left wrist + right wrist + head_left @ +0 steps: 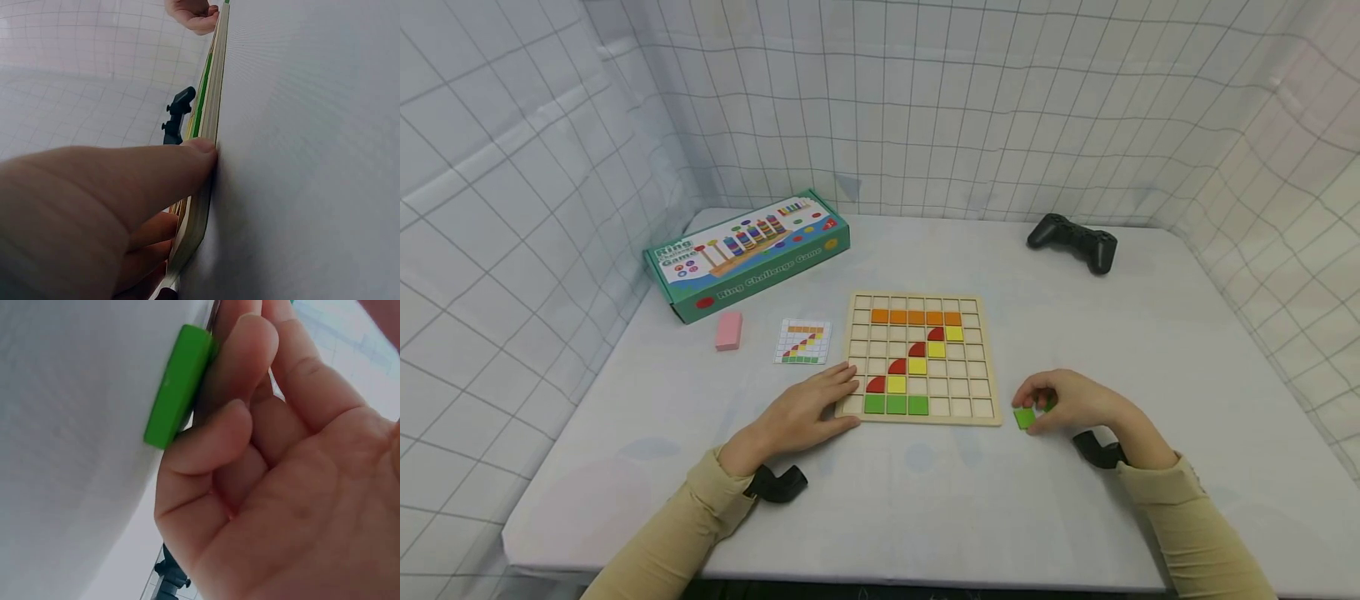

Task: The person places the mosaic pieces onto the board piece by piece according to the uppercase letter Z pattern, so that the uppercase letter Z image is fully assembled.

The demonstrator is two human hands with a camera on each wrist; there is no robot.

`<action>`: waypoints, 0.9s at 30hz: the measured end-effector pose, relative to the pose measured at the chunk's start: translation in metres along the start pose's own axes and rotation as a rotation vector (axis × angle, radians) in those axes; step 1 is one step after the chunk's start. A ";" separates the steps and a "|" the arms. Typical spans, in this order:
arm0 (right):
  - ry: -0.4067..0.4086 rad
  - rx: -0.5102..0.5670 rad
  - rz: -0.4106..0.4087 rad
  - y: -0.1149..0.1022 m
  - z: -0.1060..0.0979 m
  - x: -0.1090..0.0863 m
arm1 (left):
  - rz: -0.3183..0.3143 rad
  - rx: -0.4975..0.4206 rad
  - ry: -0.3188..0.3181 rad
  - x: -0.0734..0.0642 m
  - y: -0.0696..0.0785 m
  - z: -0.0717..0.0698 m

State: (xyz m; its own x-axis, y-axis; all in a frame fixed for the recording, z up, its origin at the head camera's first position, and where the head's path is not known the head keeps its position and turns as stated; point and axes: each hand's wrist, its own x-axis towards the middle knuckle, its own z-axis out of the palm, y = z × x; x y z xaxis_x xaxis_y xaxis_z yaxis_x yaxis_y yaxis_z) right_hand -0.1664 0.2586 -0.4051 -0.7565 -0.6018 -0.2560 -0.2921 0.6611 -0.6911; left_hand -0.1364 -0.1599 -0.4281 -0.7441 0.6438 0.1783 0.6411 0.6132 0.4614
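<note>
A square wooden grid board (992, 398) lies flat, bearing several orange tiles (916, 317), red quarter-round tiles (898, 366), yellow tiles (917, 366) and three green tiles (897, 404) along its front row. My left hand (808, 408) rests at the board's left front corner, fingers fairly straight; its thumb (203, 147) touches the front edge. Right of the board, my right hand (1071, 402) pinches a loose green tile (1024, 418) between thumb and finger, low over the table. A second green piece (1050, 404) shows partly beneath that hand. A green block (178, 387) appears beside the curled fingers.
A pattern card (803, 342) showing a similar coloured figure lies left of the board, near a pink block (728, 331). The green game box (748, 254) stands at the back left. A black game controller (1072, 242) sits at the back right. Gridded cloth walls surround the table.
</note>
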 end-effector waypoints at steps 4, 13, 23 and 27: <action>0.019 -0.005 0.011 0.001 -0.002 0.001 | 0.000 0.001 0.003 0.000 0.000 0.000; 0.032 -0.016 0.079 -0.001 -0.005 0.007 | -0.007 -0.009 -0.002 0.000 -0.001 0.000; 0.029 -0.056 0.057 -0.006 -0.011 0.020 | 0.001 -0.012 0.008 0.000 -0.001 0.000; 0.047 -0.087 0.036 -0.016 -0.015 0.028 | -0.003 -0.015 0.007 0.000 -0.001 0.000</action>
State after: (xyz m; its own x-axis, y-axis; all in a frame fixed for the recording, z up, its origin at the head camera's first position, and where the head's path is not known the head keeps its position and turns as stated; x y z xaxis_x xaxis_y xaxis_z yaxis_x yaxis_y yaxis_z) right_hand -0.1919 0.2379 -0.3916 -0.7933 -0.5569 -0.2460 -0.3125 0.7192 -0.6205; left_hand -0.1370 -0.1604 -0.4285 -0.7470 0.6391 0.1830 0.6363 0.6079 0.4749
